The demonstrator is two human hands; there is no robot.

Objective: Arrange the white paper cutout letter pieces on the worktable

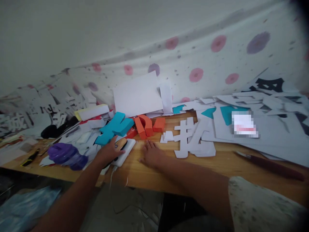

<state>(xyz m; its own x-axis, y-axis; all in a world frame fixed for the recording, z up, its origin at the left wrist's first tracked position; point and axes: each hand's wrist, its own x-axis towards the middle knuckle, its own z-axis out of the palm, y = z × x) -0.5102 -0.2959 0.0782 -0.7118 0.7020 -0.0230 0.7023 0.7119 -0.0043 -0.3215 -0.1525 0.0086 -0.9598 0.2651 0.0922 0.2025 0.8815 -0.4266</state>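
Observation:
My left hand [109, 150] rests on a white box-shaped device [125, 150] with a cable hanging off the table edge, fingers curled over a tan and black object [121, 144] on top of it. Whether it grips that object is unclear. My right hand [150, 154] lies flat, palm down, fingers spread, on the bare wooden table [217, 162]. Just beyond the hands lie a thick blue foam letter [115, 128] and orange foam pieces [147, 125]. A white cut-out character [190, 138] lies right of my right hand.
White paper sheets [137, 93] and printed scraps pile along the back against a spotted cloth [217, 58]. A purple plastic bundle [64, 155] sits at the left, a dark red tool [267, 166] at the right edge, and a yellow-black cutter [30, 158] far left.

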